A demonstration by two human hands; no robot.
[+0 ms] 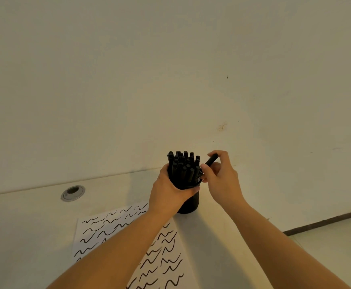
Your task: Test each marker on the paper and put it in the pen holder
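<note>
Fingers [207, 168] of the right hand [222, 182] pinch a black marker [211, 159] at the crammed pen holder [188, 203], which the left hand [168, 192] grips on the surface [34, 222] beside the squiggle-covered paper [99, 232], so the task looks nearly finished, though any markers left out of view cannot be ruled out.

- The pen holder [188, 203] in my left grip [168, 191] is plain black.
- The markers [183, 166] packed in it are black all over, caps included.
- The marker [211, 159] in my right grip [219, 176] is black too.
- The paper [116, 232] is white, covered in rows of black wavy squiggles.
- The desk [28, 222] is off-white.
- The wall [170, 69] is cream with small dark specks.
- The cable grommet [73, 193] is silver-grey with a dark centre.
</note>
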